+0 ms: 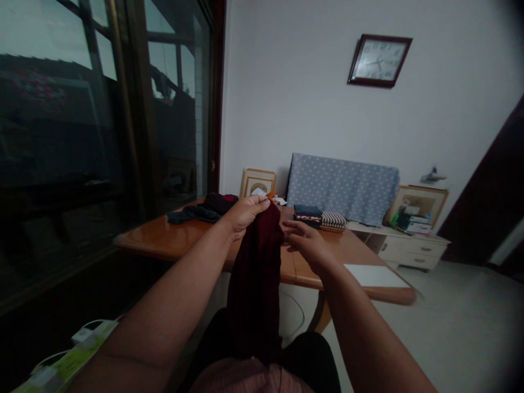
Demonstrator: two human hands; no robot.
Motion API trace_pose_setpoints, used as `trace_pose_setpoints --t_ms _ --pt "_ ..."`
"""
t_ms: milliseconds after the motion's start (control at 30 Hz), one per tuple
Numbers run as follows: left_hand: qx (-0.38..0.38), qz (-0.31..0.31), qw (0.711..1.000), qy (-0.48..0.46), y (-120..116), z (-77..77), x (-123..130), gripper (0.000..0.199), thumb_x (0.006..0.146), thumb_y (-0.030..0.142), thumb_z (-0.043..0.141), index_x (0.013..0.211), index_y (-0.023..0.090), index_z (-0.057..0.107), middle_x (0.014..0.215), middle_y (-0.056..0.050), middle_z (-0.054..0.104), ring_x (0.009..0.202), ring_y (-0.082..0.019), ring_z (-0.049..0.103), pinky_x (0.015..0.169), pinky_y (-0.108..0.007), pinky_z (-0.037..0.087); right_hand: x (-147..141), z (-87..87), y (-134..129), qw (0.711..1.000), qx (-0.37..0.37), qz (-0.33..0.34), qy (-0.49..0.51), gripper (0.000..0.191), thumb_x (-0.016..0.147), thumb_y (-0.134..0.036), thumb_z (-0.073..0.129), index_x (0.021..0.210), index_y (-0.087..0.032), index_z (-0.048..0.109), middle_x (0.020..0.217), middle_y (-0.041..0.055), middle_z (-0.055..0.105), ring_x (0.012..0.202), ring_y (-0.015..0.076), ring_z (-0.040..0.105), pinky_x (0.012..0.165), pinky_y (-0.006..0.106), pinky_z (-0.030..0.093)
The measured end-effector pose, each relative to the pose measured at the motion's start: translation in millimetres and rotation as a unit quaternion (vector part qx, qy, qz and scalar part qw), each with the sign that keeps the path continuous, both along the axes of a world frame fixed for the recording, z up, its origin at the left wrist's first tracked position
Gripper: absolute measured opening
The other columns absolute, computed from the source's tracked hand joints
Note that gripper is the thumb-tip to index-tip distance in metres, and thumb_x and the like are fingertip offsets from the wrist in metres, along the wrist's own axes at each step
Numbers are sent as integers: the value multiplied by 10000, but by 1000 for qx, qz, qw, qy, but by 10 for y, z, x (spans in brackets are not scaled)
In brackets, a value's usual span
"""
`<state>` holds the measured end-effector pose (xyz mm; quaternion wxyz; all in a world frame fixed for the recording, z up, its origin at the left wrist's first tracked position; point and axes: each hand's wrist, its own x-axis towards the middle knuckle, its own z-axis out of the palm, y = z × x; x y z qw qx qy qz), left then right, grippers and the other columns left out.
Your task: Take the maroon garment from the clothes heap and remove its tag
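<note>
A dark maroon cloth (257, 273) hangs down over my lap, in front of the wooden table's near edge. My left hand (248, 214) pinches its top end between thumb and fingers. Just right of the cloth's upper part is my right hand (305, 240), its fingers apart and the fingertips close to the fabric; whether they touch it is hard to tell. The cloth's lower end merges with my dark trousers in the dim light.
On the wooden table (180, 237) lie dark crumpled clothes (196, 213) at the left, folded clothes (307, 213) and a striped folded piece (333, 219) further back, and a white sheet (375, 275) at the right. A power strip (77, 357) is at lower left.
</note>
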<state>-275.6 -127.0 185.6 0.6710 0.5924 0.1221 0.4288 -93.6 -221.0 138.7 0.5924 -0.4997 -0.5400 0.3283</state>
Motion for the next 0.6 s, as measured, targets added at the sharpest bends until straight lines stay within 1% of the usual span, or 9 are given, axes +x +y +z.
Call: trace_pose_setpoints --t_ms 33,100,167,233,300,400,500,533,600 --pt "3 -3 1000 4 4 -3 -2 240 789 300 808 912 145 672 834 -44 730 691 -152 670 705 -267 518 5 1 -5 1000 -1 7 7 438 714 -298 684 1142 -206 677 927 49 749 715 180 673 601 279 436" --pt "7 -13 1000 8 12 0 -14 242 798 305 800 926 145 671 857 -47 730 707 -147 672 709 -258 515 45 -31 15 1000 6 -12 9 398 737 -329 674 1114 -202 680 925 48 743 667 161 659 572 270 412" --pt "12 -23 1000 2 15 16 -35 245 806 302 796 947 147 668 878 -46 730 729 -142 674 726 -251 515 101 -108 63 999 12 -32 -4 360 725 -316 687 1063 -192 696 887 38 731 628 143 627 574 271 414" --pt "14 -31 999 -13 8 45 -59 241 808 292 796 947 150 659 872 -35 726 731 -133 672 734 -243 513 137 -216 113 1000 1 -19 -20 345 693 -266 706 1028 -183 714 880 35 724 635 134 603 608 279 443" --pt "13 -39 999 -27 -4 80 -81 237 806 285 798 930 152 646 858 -26 721 726 -128 669 740 -241 511 127 -325 143 999 -17 21 -31 356 660 -219 723 1014 -186 730 920 40 730 669 136 597 647 285 467" --pt "12 -49 998 -36 -21 121 -101 251 795 280 807 917 147 633 849 -27 715 725 -127 668 744 -242 511 36 -442 151 993 -22 107 -47 384 630 -207 760 1014 -213 744 996 26 741 785 162 623 724 296 489" --pt "14 -35 999 -33 -12 128 -107 260 785 280 812 906 147 625 837 -25 709 713 -120 658 740 -239 508 -43 -466 154 982 -24 180 -59 233 672 -266 750 895 -199 752 915 13 743 805 177 626 762 310 488" --pt "15 -21 999 -29 3 122 -110 258 784 282 809 905 149 624 828 -22 707 705 -118 653 736 -238 507 -44 -453 159 982 -23 175 -59 169 691 -280 731 831 -187 741 853 11 732 767 171 616 741 304 481" --pt "22 30 999 -21 53 103 -125 249 779 270 799 917 153 627 819 -16 704 700 -119 648 727 -239 504 4 -403 170 993 -8 107 -44 113 711 -291 696 722 -179 686 721 -2 679 669 147 573 657 276 447"
